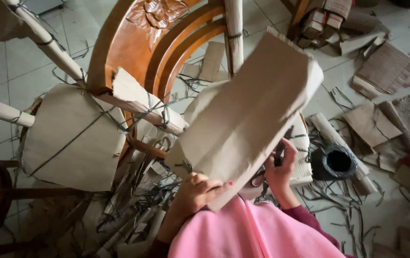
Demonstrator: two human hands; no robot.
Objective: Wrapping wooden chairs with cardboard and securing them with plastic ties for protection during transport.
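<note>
The left hand grips the bottom edge of a big folded sheet of brown cardboard, held up in front of the wooden chair. The right hand is behind the sheet, and it seems to pinch something dark, though I cannot tell what. It is best to keep the sheet flat and steady, with both hands tight, near the part of the chair it covers.

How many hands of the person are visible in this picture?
2. The left hand grips the lower edge of the cardboard sheet; the right hand is behind it, partly hidden.
</note>
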